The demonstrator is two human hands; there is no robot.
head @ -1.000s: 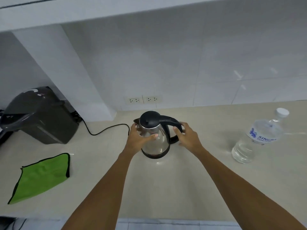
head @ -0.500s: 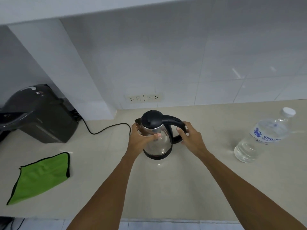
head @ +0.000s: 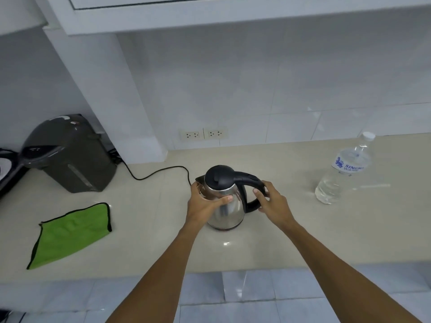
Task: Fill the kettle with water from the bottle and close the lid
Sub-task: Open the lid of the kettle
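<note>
A steel kettle [head: 229, 209] with a black lid [head: 219, 177] and a black handle stands upright on the beige counter [head: 303, 234], lid down. My left hand [head: 204, 202] wraps the kettle's left side, thumb across the front. My right hand [head: 271, 201] grips the black handle on the right. A clear water bottle [head: 342, 173] with a white cap and a blue label stands upright to the right, apart from both hands.
A dark grey hot-water dispenser [head: 67, 152] sits at the back left, its black cord [head: 161, 172] running along the counter toward the kettle. A green cloth [head: 71, 234] lies at the front left. Two wall sockets [head: 203, 134] sit behind the kettle. The counter's front edge is near.
The view has tilted and pulled back, so the counter's front edge and floor tiles now show. Both hands keep the same hold on the kettle; the bottle has not moved.
</note>
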